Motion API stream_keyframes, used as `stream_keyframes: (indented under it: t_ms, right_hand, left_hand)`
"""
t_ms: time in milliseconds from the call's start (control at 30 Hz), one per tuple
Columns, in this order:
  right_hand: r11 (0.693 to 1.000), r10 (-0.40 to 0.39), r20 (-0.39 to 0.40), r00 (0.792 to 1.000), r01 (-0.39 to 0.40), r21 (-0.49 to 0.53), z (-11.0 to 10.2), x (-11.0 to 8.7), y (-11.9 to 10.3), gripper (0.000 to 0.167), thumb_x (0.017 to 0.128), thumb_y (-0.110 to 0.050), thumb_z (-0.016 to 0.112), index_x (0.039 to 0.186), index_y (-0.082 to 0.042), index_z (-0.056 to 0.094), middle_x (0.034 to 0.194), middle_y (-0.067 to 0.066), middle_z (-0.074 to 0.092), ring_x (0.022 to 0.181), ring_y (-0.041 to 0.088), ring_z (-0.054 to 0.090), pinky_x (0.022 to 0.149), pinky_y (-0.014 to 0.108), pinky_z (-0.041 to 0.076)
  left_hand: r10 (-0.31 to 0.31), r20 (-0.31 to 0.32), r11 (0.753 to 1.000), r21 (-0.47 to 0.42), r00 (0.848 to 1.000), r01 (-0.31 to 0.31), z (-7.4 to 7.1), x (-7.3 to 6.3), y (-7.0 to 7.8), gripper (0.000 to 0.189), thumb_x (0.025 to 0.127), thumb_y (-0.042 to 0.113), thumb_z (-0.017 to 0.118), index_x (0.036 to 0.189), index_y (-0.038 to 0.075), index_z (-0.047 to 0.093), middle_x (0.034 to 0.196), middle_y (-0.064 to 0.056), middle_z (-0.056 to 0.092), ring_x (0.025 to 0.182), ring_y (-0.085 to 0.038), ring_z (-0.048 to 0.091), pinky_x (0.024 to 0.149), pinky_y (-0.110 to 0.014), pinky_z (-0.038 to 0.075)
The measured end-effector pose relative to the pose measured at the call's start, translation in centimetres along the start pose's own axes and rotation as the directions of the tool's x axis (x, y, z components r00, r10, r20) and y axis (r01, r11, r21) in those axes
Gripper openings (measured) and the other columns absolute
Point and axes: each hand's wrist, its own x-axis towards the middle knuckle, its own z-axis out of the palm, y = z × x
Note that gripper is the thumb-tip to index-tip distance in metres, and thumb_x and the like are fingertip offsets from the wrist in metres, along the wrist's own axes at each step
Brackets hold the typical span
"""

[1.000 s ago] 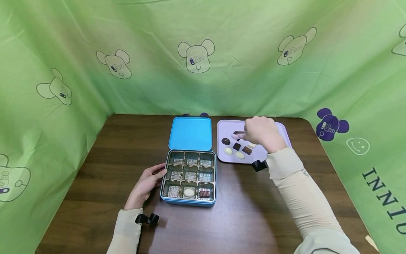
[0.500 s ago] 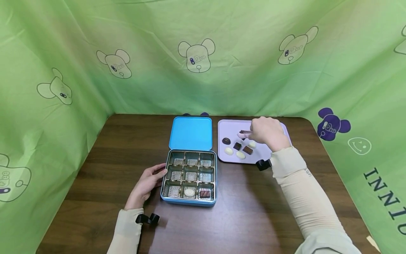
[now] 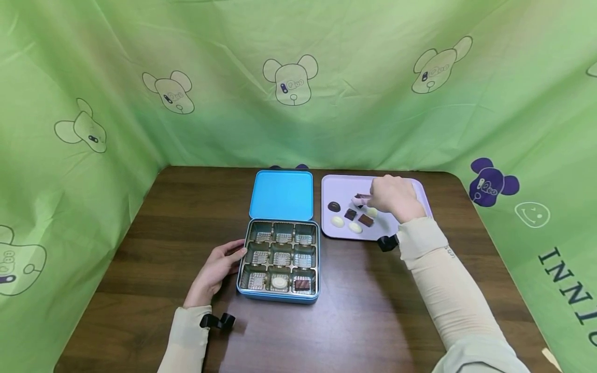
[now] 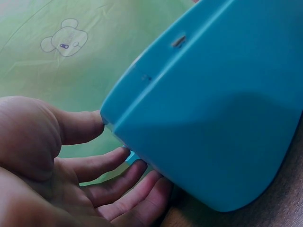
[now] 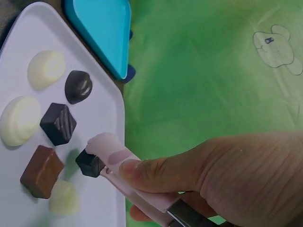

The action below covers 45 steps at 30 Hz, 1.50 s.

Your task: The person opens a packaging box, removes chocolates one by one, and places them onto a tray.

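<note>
My right hand [image 3: 392,194] holds pink tongs [image 5: 111,149], thumb pressed on one arm. At their tips is a small dark chocolate [image 5: 89,164], over the lilac tray [image 3: 342,181]; whether it is lifted I cannot tell. My left hand [image 3: 219,269] touches the left side of the blue tin [image 3: 280,297], thumb at the rim and fingertips along the side, as the left wrist view shows. The tin's insert has rows of compartments. A white chocolate [image 3: 279,282] sits in the front middle one, a brown chocolate [image 3: 301,285] in the front right one.
More chocolates lie on the tray, among them a dark round one [image 5: 78,87], a striped dark square [image 5: 58,124], a brown bar [image 5: 41,171] and several white ovals [image 5: 46,70]. The tin's hinged lid [image 3: 282,194] lies opened back. A green curtain [image 3: 224,129] hangs behind the table [image 3: 196,197].
My right hand has shifted a little to the right over the tray with the tongs. The left hand and the tin look the same.
</note>
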Motion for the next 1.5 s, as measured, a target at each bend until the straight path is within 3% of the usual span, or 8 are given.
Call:
stream_keyframes:
  t_ms: [233,700,967,1233,1500]
  right_hand:
    - [1.0,0.001,0.03,1.0,-0.001,0.004,0.6,0.2,0.0,0.028,0.091,-0.033,0.071,0.07,-0.014,0.066,0.07,0.005,0.058,0.066,0.023,0.052,0.053,0.04,0.041]
    - [1.0,0.01,0.021,1.0,-0.01,-0.014,1.1,0.5,0.1,0.019,0.082,-0.028,0.076,0.079,-0.011,0.07,0.078,0.008,0.062,0.071,0.027,0.055,0.055,0.044,0.045]
    - [1.0,0.029,0.014,0.999,-0.029,0.008,1.3,0.2,0.0,0.03,0.081,-0.036,0.077,0.073,-0.01,0.065,0.081,0.011,0.062,0.073,0.03,0.056,0.054,0.046,0.046]
    - [0.999,0.039,0.011,0.999,-0.039,0.018,1.3,0.0,0.1,0.026,0.078,-0.033,0.077,0.074,-0.011,0.065,0.081,0.011,0.063,0.073,0.03,0.056,0.054,0.047,0.046]
    - [0.999,0.042,0.0,0.999,-0.042,0.024,0.6,-0.6,0.0,0.029,0.082,-0.032,0.075,0.069,-0.012,0.06,0.073,0.008,0.058,0.067,0.026,0.054,0.052,0.043,0.044]
  left_hand:
    - [0.0,0.005,1.0,0.001,1.0,0.0,-0.1,0.0,0.0,0.046,0.105,0.012,0.055,0.147,-0.004,0.046,0.13,-0.024,0.058,0.096,-0.016,0.065,0.078,-0.028,0.055]
    - [0.005,0.004,1.0,0.01,1.0,-0.005,0.0,0.1,0.0,0.046,0.105,0.014,0.054,0.148,-0.003,0.046,0.135,-0.024,0.057,0.099,-0.016,0.064,0.078,-0.029,0.054]
    - [-0.002,-0.002,1.0,0.013,1.0,0.002,0.0,0.0,0.0,0.046,0.105,0.013,0.055,0.147,-0.003,0.047,0.134,-0.024,0.058,0.099,-0.015,0.063,0.079,-0.029,0.053]
    - [-0.002,-0.001,1.0,0.007,1.0,0.002,0.0,0.0,0.0,0.045,0.105,0.013,0.054,0.147,-0.003,0.047,0.133,-0.024,0.058,0.098,-0.016,0.064,0.078,-0.029,0.054]
    - [-0.003,-0.005,1.0,0.01,1.0,0.003,0.1,-0.1,0.0,0.046,0.105,0.014,0.055,0.147,-0.002,0.047,0.132,-0.023,0.059,0.097,-0.015,0.064,0.078,-0.029,0.054]
